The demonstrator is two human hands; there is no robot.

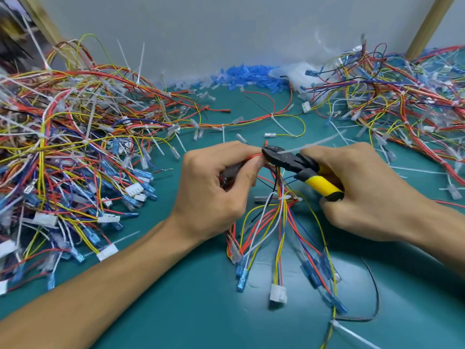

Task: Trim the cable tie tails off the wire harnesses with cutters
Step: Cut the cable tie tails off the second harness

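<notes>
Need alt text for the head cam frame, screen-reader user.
Over a green mat, the right hand holds yellow-handled cutters at a white cable tie tail on a wire harness that the left hand grips. Tangled harness piles lie to both sides, with blue connectors heaped by the back wall.

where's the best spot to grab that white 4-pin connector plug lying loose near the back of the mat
Take the white connector by its two long flat sides, coming from above. It lies flat on the green mat with its wires trailing off to the right, so the left end and the top are free.
</notes>
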